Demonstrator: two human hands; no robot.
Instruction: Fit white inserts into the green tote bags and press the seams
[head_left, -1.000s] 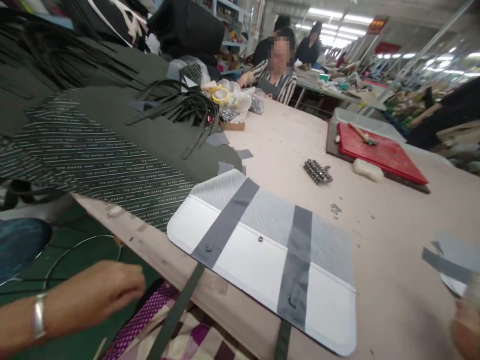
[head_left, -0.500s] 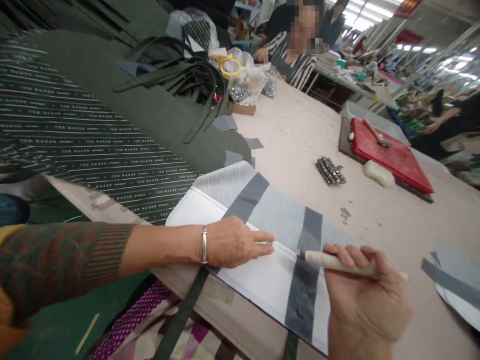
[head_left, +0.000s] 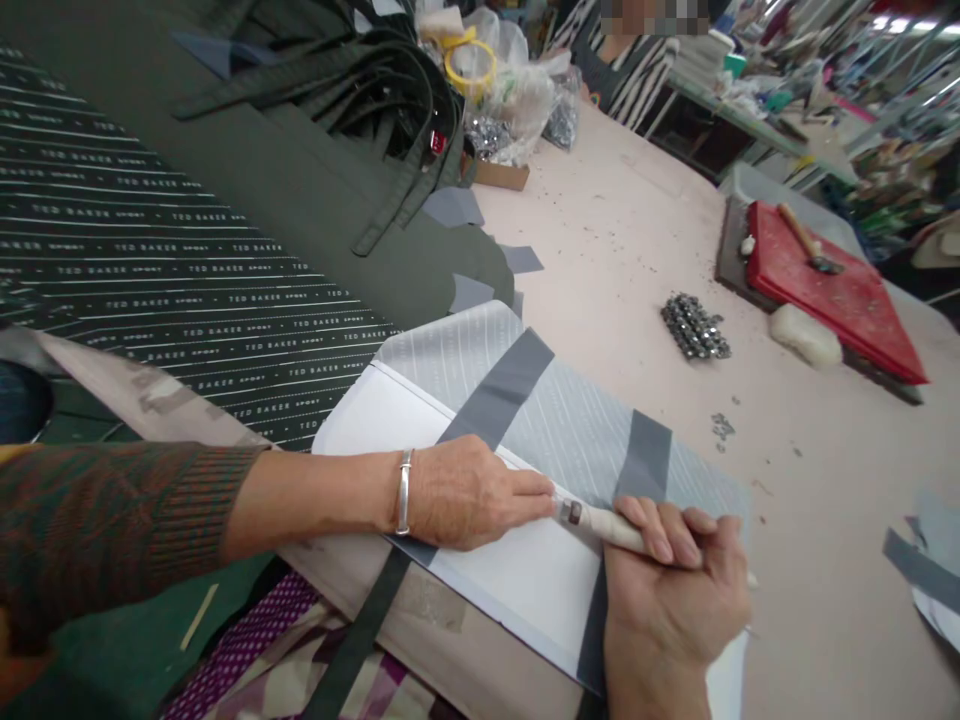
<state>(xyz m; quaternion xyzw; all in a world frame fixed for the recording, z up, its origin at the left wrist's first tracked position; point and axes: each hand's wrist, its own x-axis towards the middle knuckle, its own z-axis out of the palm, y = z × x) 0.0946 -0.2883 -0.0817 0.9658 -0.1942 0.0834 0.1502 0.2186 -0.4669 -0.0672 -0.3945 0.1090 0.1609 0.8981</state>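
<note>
A white and grey panel (head_left: 525, 420) with two dark grey straps (head_left: 499, 395) lies at the near edge of the table (head_left: 622, 260). My left hand (head_left: 469, 492) rests on the panel, fingers stretched toward the fold line at its middle. My right hand (head_left: 671, 590) is closed around a cream-handled tool (head_left: 604, 522), its metal tip touching the panel right at my left fingertips.
Dark green fabric printed with white lettering (head_left: 172, 290) and a heap of dark straps (head_left: 352, 90) cover the left. A pile of metal fittings (head_left: 694, 327), a red board (head_left: 832, 290) bearing a hammer (head_left: 802, 240), and plastic bags (head_left: 510, 100) lie farther off. A person in stripes (head_left: 630, 60) sits at the far end.
My left hand came up from below the table onto the panel. My right hand brought the tool in and moved its tip left to the fold line by my left fingers.
</note>
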